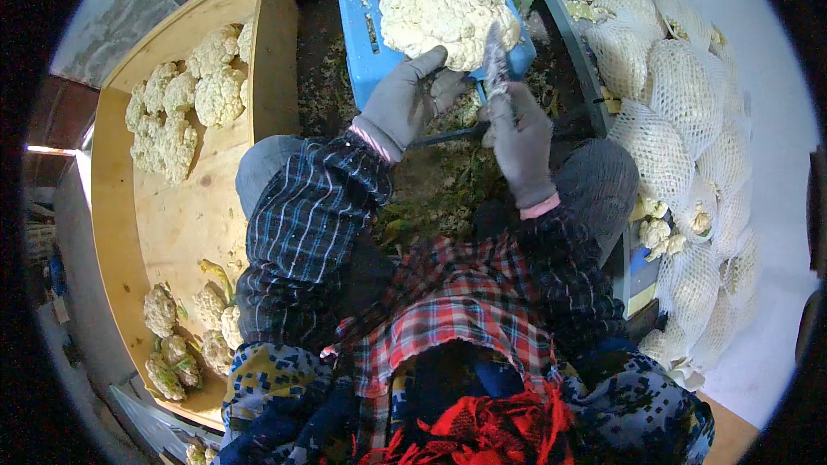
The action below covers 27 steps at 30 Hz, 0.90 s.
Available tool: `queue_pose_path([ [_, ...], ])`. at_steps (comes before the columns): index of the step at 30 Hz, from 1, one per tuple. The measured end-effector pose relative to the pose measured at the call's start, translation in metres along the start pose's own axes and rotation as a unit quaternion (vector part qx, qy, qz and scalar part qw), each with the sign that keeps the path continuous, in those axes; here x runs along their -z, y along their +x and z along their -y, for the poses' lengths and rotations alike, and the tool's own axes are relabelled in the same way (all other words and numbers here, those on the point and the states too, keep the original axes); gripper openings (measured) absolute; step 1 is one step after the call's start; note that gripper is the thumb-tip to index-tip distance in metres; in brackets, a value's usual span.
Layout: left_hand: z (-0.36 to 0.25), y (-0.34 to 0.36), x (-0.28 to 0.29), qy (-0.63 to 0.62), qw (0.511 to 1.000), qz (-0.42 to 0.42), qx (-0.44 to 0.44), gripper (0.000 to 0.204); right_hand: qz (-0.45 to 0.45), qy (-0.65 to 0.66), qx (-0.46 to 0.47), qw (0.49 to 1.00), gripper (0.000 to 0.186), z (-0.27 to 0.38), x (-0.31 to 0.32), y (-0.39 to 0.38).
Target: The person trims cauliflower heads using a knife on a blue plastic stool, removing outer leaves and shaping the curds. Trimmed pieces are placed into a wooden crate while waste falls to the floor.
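A large white cauliflower head (444,13) is at the top centre, over a blue slotted plastic stand (357,34). My left hand (396,103), in a grey glove with a pink cuff, is at the head's lower left, fingers curled against its underside. My right hand (523,142), also gloved, is closed on a knife (495,60) whose blade points up at the lower right of the head. Part of the blade is blurred. What my left fingertips grip under the head is partly hidden.
A wooden crate (142,232) on the left holds several cauliflower heads (215,95). Several net-wrapped cauliflowers (676,90) lie along the right, with loose pieces (655,232) among them. Leaf scraps (435,189) litter the dark ground between my bent legs.
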<state>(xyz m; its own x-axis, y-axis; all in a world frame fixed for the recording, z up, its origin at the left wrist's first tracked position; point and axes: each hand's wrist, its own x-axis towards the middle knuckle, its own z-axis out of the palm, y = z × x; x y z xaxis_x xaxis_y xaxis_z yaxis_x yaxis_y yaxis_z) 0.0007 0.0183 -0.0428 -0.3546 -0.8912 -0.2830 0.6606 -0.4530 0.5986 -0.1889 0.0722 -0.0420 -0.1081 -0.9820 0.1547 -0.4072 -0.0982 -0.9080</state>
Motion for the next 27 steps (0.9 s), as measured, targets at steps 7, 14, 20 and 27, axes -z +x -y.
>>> queue_pose_path([
  [7, 0.003, -0.003, -0.015, 0.044, 0.998, -0.036, -0.010, 0.031, -0.026, -0.180, 0.149, 0.972, 0.012, -0.007, -0.005, -0.013],
  [14, 0.008, 0.003, -0.016, 0.026, 0.998, -0.053, -0.020, 0.031, -0.032, -0.192, 0.119, 0.974, 0.011, -0.005, -0.012, -0.011],
  [20, 0.003, 0.009, -0.003, 0.000, 1.000, -0.009, 0.008, 0.033, -0.027, -0.205, 0.112, 0.972, 0.011, -0.003, -0.012, -0.009],
  [27, 0.001, 0.010, -0.010, -0.044, 0.998, 0.044, -0.031, 0.027, 0.015, -0.105, 0.063, 0.992, 0.012, 0.013, -0.023, 0.008],
])
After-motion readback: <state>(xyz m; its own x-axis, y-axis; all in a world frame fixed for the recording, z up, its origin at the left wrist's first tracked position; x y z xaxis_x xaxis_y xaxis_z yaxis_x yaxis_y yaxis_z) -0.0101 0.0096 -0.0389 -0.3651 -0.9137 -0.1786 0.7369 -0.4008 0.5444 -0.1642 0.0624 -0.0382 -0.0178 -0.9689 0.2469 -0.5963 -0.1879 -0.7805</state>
